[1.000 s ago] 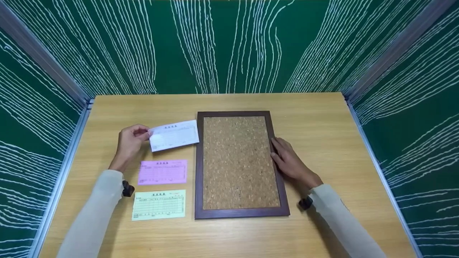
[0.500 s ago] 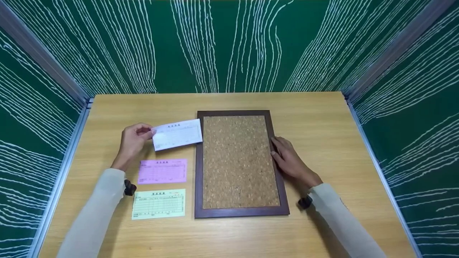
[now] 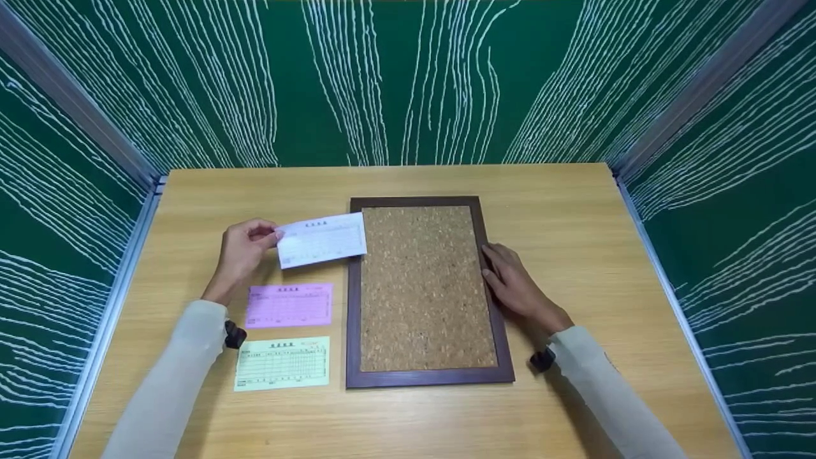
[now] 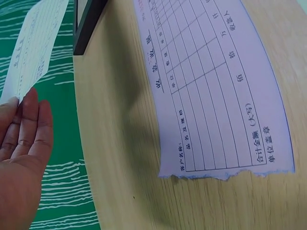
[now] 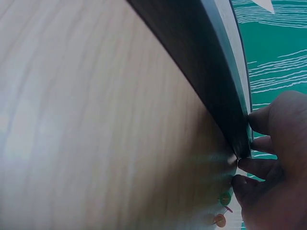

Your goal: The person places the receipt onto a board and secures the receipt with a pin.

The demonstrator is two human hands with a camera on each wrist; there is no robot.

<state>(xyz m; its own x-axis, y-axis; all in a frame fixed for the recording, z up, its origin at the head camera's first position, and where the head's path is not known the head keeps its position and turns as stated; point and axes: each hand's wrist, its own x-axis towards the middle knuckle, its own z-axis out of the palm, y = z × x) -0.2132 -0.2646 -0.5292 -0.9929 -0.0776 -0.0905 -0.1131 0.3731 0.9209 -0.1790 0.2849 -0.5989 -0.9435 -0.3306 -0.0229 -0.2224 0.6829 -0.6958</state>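
Observation:
My left hand (image 3: pixel 245 248) pinches the left end of a white receipt slip (image 3: pixel 324 241) between thumb and fingers. The slip slants slightly, its right end overlapping the left border and cork edge of a dark-framed corkboard (image 3: pixel 427 287). In the left wrist view the held slip stands upright in the fingers, off the table. Below that hand lie a pink receipt slip (image 3: pixel 290 306) and a green receipt slip (image 3: pixel 282 364), one under the other. At the board's right edge, the fingertips of my right hand (image 3: pixel 519 290) rest against the dark frame (image 5: pixel 201 52).
In the right wrist view a green push pin (image 5: pixel 224 199) and an orange push pin (image 5: pixel 219 220) show close by the right fingers; the head view does not show them. The wooden table (image 3: pixel 382 424) is bounded by green walls (image 3: pixel 408 83) with white lines.
My left hand has carried the white receipt slip slowly rightward, so its right end now laps further over the corkboard's frame. The right hand, board and other slips have stayed put.

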